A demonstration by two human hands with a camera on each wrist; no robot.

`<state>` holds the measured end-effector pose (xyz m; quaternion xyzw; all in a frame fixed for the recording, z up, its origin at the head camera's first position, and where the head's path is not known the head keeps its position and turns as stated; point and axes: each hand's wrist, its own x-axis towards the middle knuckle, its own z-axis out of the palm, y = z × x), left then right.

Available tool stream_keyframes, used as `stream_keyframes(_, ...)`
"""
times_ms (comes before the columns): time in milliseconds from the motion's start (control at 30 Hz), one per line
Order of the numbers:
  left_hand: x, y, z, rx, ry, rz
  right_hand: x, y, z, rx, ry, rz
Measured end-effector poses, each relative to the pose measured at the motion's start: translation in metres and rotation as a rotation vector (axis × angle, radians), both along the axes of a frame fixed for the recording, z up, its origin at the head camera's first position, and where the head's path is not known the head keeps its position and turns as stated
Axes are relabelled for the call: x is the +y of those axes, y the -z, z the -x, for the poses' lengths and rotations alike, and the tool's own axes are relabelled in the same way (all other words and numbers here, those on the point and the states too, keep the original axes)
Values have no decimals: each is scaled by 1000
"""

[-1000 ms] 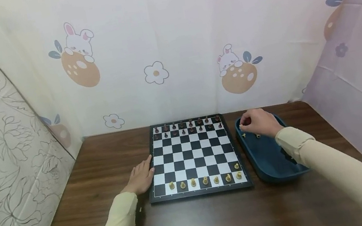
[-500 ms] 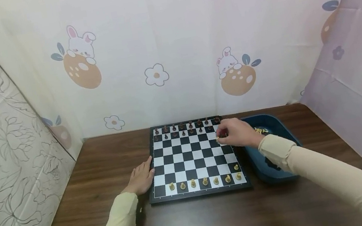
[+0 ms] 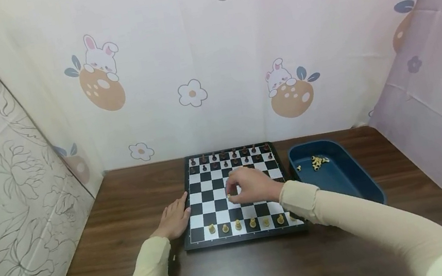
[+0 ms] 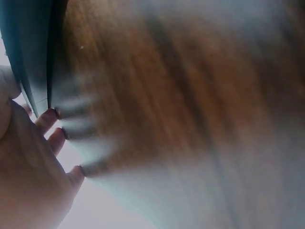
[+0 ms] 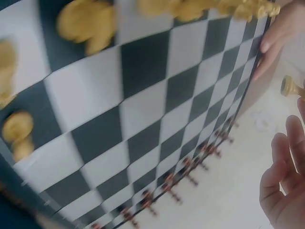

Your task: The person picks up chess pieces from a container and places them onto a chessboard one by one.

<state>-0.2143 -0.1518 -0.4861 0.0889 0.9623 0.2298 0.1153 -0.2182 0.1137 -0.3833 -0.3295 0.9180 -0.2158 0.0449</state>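
Observation:
A black-and-white chessboard (image 3: 207,195) lies on the table. My right hand (image 3: 252,185) is over its middle, thumb and fingertips pinching a small yellow chess piece (image 5: 289,86); its exact kind is hard to tell. Along the near row stand several yellow chess pieces (image 3: 238,225), and another yellow piece (image 5: 18,126) sits one row in at the right side. Dark red pieces (image 3: 224,155) fill the two far rows. My left hand (image 3: 174,218) rests against the board's left edge with its fingers extended, touching the rim (image 4: 35,43).
To the right of the board stands a blue tray (image 3: 344,180) with several loose yellow pieces (image 3: 319,161) towards its far left. Brown wooden table (image 3: 138,197) surrounds both. A printed curtain (image 3: 188,55) hangs behind the table.
My right hand has gone from the tray leftward over the board, carrying the yellow chess piece to above the middle squares. The left hand has stayed at the board's edge.

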Motion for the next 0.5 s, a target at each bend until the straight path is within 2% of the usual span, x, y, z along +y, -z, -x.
stream_keyframes(333,-1,0,1,1,0,-12,-51,11,-11,24,-142,19)
stream_keyframes(500,-1,1,3,1,4,-4,-68,18,-17,29,-191,-8)
